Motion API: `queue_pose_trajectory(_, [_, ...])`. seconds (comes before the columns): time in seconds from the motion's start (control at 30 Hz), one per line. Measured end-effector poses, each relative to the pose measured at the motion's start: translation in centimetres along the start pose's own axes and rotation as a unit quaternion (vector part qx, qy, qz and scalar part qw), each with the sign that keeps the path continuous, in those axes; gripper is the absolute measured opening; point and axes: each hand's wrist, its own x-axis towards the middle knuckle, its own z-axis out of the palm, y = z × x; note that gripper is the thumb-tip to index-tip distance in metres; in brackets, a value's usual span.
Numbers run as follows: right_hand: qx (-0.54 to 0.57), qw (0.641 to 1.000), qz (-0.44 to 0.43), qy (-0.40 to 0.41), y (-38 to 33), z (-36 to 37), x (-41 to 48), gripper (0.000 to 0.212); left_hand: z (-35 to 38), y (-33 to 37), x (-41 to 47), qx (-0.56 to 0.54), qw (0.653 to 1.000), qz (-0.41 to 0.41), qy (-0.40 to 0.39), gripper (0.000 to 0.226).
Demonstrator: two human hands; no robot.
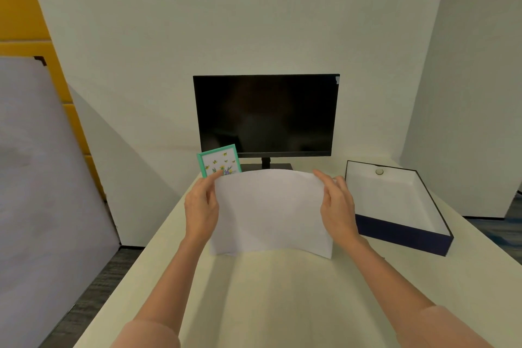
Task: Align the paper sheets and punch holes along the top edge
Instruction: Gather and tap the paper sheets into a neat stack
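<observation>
A stack of white paper sheets [269, 210] stands upright on its bottom edge on the cream table [254, 297], bowed slightly toward me. My left hand [201, 207] grips the stack's left edge, with the index finger up near the top corner. My right hand [337, 206] grips the right edge, fingers curled over the top right corner. No hole punch shows in this view.
A dark monitor [267, 114] stands behind the paper. A small green picture frame [219, 161] leans at its left. An open dark blue box [395, 206] with a white inside sits to the right, a small round object at its far wall. The table edge falls off at the left.
</observation>
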Motion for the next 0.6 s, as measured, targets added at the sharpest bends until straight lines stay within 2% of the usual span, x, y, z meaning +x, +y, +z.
queue_pose_trajectory(0.1, [0.024,0.999,0.004,0.021,0.6,0.0,0.0,0.05,-0.1,-0.2,0.2,-0.082,0.994,-0.069,-0.002,0.034])
queue_pose_trajectory(0.3, [0.074,0.995,0.036,0.049,0.9,-0.2,0.2,0.046,-0.3,-0.4,0.7,-0.171,0.976,-0.134,0.03,0.023])
queue_pose_trajectory(0.6, [0.08,0.994,0.039,0.058,1.1,-0.2,0.4,0.042,-1.8,0.2,1.7,-0.22,0.958,-0.163,0.082,0.015])
